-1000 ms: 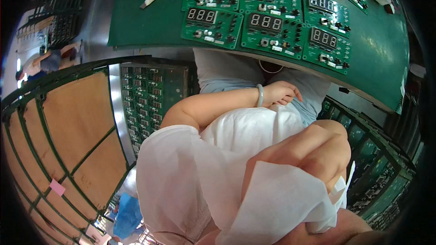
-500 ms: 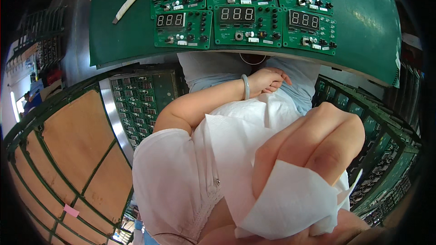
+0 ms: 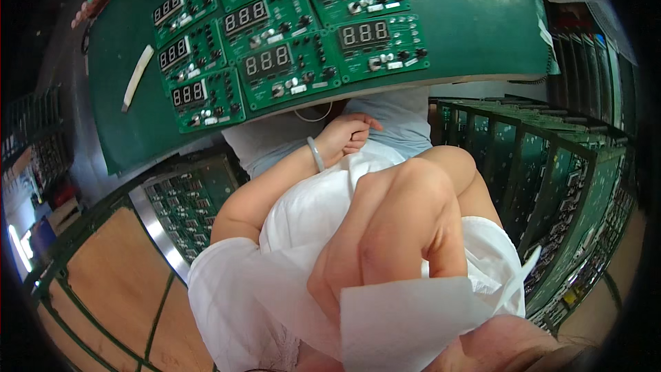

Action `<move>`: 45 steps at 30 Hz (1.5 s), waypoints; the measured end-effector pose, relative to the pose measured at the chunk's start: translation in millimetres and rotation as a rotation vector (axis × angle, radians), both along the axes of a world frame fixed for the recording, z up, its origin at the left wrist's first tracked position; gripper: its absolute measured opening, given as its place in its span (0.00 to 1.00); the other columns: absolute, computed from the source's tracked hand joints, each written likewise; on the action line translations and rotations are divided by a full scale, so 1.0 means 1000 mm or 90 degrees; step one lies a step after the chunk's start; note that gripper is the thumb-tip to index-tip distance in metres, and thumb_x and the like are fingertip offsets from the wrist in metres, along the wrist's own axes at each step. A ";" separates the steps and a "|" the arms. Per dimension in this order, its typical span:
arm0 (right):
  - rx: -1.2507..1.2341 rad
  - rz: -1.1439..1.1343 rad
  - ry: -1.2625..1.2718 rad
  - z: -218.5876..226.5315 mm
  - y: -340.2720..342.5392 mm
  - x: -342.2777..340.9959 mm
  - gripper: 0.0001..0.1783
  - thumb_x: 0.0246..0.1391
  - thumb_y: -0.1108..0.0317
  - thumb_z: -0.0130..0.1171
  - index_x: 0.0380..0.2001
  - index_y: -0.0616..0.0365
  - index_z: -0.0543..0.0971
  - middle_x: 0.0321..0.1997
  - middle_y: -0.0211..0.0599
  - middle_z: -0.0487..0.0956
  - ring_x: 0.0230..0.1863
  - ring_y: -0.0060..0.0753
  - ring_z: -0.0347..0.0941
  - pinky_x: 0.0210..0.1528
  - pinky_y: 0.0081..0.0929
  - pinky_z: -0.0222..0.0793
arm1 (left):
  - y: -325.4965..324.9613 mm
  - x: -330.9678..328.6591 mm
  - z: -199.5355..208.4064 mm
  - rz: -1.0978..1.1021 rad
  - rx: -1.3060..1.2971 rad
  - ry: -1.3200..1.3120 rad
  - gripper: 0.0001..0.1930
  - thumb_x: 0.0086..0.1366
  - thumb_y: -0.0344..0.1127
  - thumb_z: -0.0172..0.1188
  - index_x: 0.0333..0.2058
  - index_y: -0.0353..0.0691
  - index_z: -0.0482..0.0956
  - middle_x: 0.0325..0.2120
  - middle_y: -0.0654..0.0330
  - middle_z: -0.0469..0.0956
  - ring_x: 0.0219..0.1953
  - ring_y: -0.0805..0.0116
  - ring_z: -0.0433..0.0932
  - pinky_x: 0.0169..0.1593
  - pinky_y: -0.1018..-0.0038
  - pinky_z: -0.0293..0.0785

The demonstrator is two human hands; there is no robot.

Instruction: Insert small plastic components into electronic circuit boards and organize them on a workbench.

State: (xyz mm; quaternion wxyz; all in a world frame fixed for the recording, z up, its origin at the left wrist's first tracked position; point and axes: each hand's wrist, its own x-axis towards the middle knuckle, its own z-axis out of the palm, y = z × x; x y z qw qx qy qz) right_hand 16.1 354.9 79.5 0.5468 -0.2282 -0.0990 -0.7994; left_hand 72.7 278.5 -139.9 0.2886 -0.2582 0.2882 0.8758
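Note:
My right hand [image 3: 392, 224] is raised close to the camera, its fingers bent over and closed on a white tissue [image 3: 406, 320]. The tissue hangs down and covers the fingertips. On my lap lies my left hand [image 3: 348, 134], fingers curled in and nothing visible in them; a pale bangle [image 3: 315, 154] circles that wrist. Beyond it, on the green table mat, several green circuit boards [image 3: 288, 72] sit close together in rows, each with a three-digit display. Neither hand touches them.
A slim tool wrapped in whitish tape [image 3: 139, 77] lies left of the boards on the green mat [image 3: 475, 21]. Green racks of circuit boards [image 3: 544, 172] stand at my right. At my left are another board rack [image 3: 182, 203] and a metal frame with brown panels [image 3: 113, 269].
My head view has turned and tilted, so the table and boards appear shifted left. My right hand, with the tissue, appears further left. The left hand stays on my lap.

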 end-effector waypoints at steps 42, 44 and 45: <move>-0.151 0.174 0.017 0.004 0.008 -0.015 0.11 0.50 0.70 0.69 0.36 0.63 0.81 0.47 0.67 0.73 0.44 0.49 0.75 0.46 0.37 0.72 | 0.005 -0.001 -0.004 -0.019 -0.038 -0.011 0.10 0.66 0.28 0.44 0.41 0.35 0.74 0.15 0.73 0.57 0.14 0.85 0.51 0.15 0.84 0.45; -0.143 0.172 0.019 0.002 0.008 -0.013 0.17 0.48 0.71 0.71 0.41 0.65 0.78 0.48 0.67 0.73 0.46 0.50 0.75 0.47 0.39 0.72 | 0.007 -0.002 -0.004 -0.020 -0.035 -0.015 0.10 0.67 0.28 0.44 0.41 0.34 0.74 0.15 0.73 0.58 0.14 0.85 0.51 0.16 0.84 0.45; -0.138 0.171 0.026 0.002 0.009 -0.012 0.24 0.46 0.73 0.73 0.45 0.67 0.75 0.49 0.67 0.73 0.47 0.52 0.74 0.48 0.41 0.71 | 0.007 -0.002 -0.005 -0.012 -0.035 -0.009 0.10 0.67 0.28 0.44 0.41 0.34 0.74 0.15 0.73 0.58 0.14 0.85 0.51 0.16 0.84 0.45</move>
